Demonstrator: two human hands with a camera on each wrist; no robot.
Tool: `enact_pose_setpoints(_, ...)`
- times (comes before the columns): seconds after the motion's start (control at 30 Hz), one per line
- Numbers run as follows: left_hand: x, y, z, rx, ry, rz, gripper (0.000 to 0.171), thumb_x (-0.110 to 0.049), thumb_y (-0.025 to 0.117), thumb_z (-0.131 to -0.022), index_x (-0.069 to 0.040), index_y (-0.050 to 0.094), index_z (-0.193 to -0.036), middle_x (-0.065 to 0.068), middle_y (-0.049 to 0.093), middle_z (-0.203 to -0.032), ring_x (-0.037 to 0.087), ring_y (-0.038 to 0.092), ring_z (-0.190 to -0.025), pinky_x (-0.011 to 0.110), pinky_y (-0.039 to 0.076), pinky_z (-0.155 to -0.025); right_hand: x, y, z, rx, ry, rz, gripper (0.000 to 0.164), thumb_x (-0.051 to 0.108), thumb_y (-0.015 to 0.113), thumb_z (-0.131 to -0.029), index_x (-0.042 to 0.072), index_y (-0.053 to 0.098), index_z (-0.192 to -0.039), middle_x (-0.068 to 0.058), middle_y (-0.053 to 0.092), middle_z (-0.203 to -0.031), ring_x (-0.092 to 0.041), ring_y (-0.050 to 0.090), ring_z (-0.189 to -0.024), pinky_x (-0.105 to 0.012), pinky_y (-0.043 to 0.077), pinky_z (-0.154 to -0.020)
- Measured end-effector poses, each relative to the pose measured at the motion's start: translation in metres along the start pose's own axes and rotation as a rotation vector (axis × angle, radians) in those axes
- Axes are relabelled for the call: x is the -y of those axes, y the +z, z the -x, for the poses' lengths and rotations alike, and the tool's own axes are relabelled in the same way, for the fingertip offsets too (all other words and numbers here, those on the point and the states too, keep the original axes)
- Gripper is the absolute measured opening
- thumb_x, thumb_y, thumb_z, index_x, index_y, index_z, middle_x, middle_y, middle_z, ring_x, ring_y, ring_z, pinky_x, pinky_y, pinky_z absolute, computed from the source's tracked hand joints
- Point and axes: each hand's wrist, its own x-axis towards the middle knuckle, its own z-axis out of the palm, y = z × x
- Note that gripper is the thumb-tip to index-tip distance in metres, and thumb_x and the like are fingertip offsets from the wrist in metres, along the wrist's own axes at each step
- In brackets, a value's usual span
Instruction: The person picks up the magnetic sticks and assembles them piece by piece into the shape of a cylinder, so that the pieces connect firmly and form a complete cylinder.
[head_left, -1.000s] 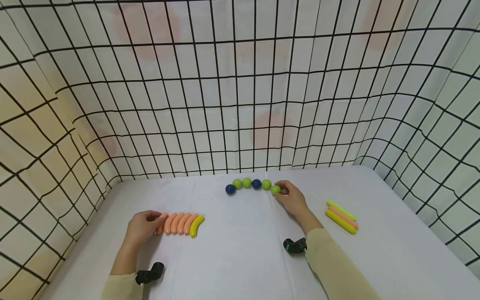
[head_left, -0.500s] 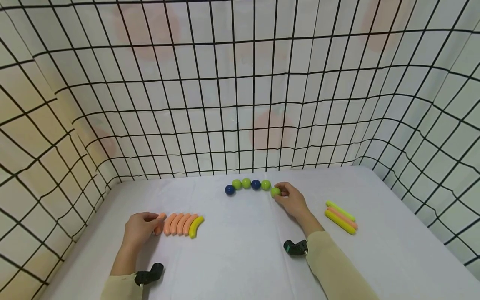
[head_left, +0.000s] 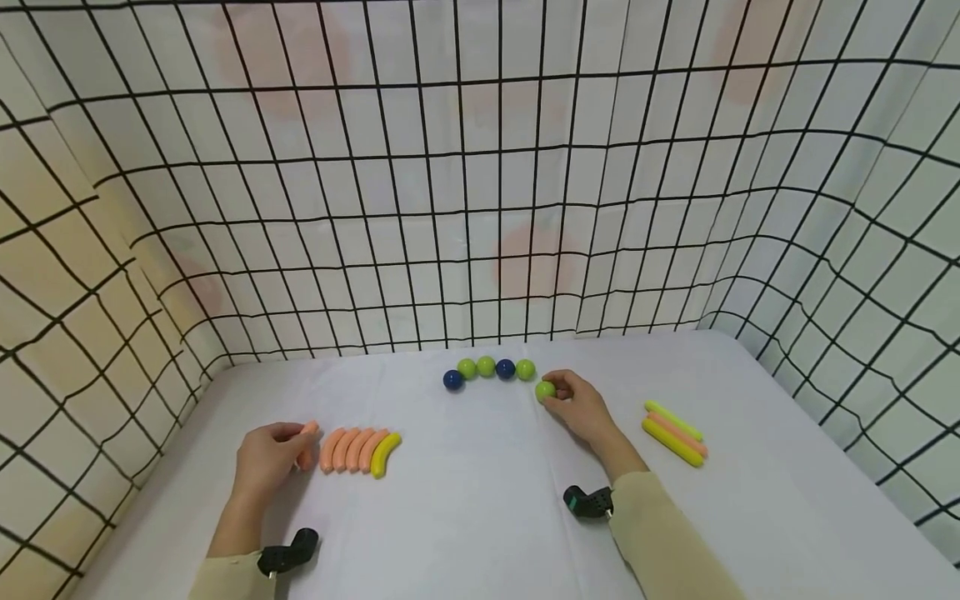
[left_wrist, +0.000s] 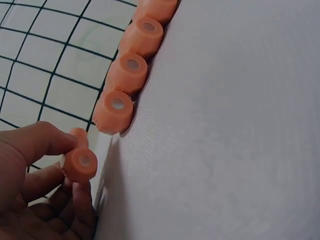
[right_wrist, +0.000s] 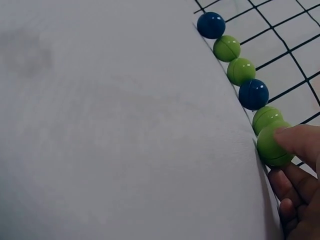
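Orange curved sausage-shaped plastic-looking stick (left_wrist: 79, 167): pinched, just apart from its row.
I find the left hand (head_left: 262, 458) closed on it, beside four matching orange sticks (head_left: 356, 450). Farther off, the right hand (head_left: 588, 414) pinches a glossy lime-green ball (head_left: 543, 392), just apart from five green and dark-blue balls (head_left: 486, 367). I judge the step as parting one piece from each row; next calls for steady pinches.

No txt, nos., labels, brands or signs legible anywhere.
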Motion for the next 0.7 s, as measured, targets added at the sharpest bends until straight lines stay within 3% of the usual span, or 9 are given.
enact_pose_setpoints(0.13, -0.010, 0.002, 0.002, -0.021, 0.029, 0.006, 0.046, -0.036, 0.067, -0.095, 0.002, 0.065, -0.122, 0.007, 0.066, -0.080, 0.017, 0.056, -0.073, 0.026, 0.044, -0.058, 0.001, 0.000, 0.004, 0.017, 0.005, 0.010, 0.040, 0.019, 0.068, -0.094, 0.015, 0.057, -0.132, -0.008, 0.062, -0.126, -0.024, 0.053, -0.108, -0.038, 0.044, -0.093)
enact_pose_setpoints(0.33, -0.038, 0.010, 0.006, -0.040, 0.131, -0.023, 0.045, -0.038, 0.068, -0.094, 0.000, 0.067, -0.120, 0.017, 0.066, -0.107, 0.023, 0.060, -0.088, 0.023, 0.049, -0.063, 0.003, 0.002, 0.009, 0.024, 0.017, 0.018, 0.040, 0.020, 0.068, -0.094, 0.018, 0.057, -0.133, -0.006, 0.061, -0.126, -0.022, 0.053, -0.108, -0.037, 0.044, -0.092)
enact_pose_setpoints(0.57, -0.067, 0.019, 0.011, 0.008, 0.229, -0.010, 0.046, -0.045, 0.068, -0.093, -0.008, 0.069, -0.121, 0.011, 0.068, -0.099, 0.019, 0.059, -0.081, 0.024, 0.047, -0.063, 0.001, 0.005, 0.012, 0.020, 0.011, -0.002, 0.039, 0.021, 0.068, -0.094, 0.018, 0.058, -0.132, -0.006, 0.061, -0.131, -0.021, 0.053, -0.109, -0.038, 0.045, -0.093)
enact_pose_setpoints(0.7, -0.083, 0.028, 0.015, 0.040, 0.274, 0.007, 0.047, -0.047, 0.066, -0.094, -0.010, 0.070, -0.122, 0.012, 0.069, -0.105, 0.017, 0.061, -0.078, 0.025, 0.049, -0.064, 0.004, 0.005, 0.016, 0.016, 0.006, -0.034, 0.039, 0.021, 0.069, -0.094, 0.018, 0.059, -0.131, -0.007, 0.062, -0.131, -0.021, 0.053, -0.108, -0.037, 0.044, -0.092)
